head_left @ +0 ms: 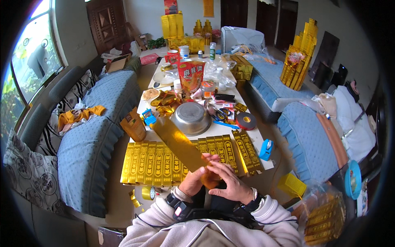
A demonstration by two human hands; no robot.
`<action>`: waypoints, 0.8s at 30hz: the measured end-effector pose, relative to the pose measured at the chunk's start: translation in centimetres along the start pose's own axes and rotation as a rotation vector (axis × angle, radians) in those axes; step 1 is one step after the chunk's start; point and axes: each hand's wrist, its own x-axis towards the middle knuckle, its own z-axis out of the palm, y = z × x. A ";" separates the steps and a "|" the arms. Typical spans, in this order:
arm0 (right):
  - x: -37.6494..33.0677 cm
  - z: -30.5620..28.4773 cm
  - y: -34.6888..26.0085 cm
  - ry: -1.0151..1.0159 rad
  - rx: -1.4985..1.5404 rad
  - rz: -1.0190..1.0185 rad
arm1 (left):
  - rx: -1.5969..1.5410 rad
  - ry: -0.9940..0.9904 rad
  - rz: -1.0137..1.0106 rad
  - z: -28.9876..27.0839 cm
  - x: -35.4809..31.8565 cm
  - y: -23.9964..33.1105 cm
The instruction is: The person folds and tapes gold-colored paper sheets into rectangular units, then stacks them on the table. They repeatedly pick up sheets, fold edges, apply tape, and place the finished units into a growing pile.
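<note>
A long gold foil strip, plain on its upper face, slants up and away to the left from my hands. My left hand is closed around its near end. My right hand lies over the same end, its fingers pressed against the foil. Beneath and beyond it, a row of gold foil bars with embossed characters lines the table's near edge. One more embossed gold piece lies at the row's right end. An upturned steel bowl sits just past the strip's middle.
On the table are a black tape roll, blue tape dispenser, brown pouch, scissors and a red food packet. Blue-covered sofas flank it. A yellow basket and bagged gold bars sit at right.
</note>
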 end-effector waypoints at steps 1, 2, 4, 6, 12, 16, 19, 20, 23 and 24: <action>0.2 -0.3 0.0 -0.044 -0.050 -0.018 | -0.011 0.024 -0.032 -0.2 -0.1 0.4; 0.4 -0.5 0.1 -0.077 -0.096 -0.036 | -0.022 0.043 -0.040 -0.5 -0.4 0.8; 0.7 -0.8 -0.1 -0.053 -0.116 -0.076 | -0.148 0.072 -0.078 -0.8 -0.6 1.2; 1.1 -1.0 -0.4 -0.039 -0.113 -0.103 | -0.231 0.095 -0.123 -1.1 -0.8 1.3; 1.8 -1.7 -1.5 -0.074 -0.109 -0.127 | -0.254 0.109 -0.226 -1.6 -1.3 1.5; 2.3 -1.3 -1.9 -0.044 -0.137 -0.127 | -0.268 0.111 -0.275 -1.7 -1.5 2.0; 2.5 -0.9 -2.5 -0.046 -0.234 -0.149 | -0.284 0.160 -0.300 -1.5 -1.8 2.2; 2.5 -0.8 -2.7 -0.054 -0.272 -0.160 | -0.276 0.176 -0.301 -1.4 -1.9 2.3; 2.7 -0.9 -3.4 -0.082 -0.353 -0.180 | -0.278 0.194 -0.317 -1.0 -2.1 2.7; 2.7 -1.1 -3.6 -0.083 -0.340 -0.195 | -0.317 0.168 -0.314 -1.0 -2.1 3.0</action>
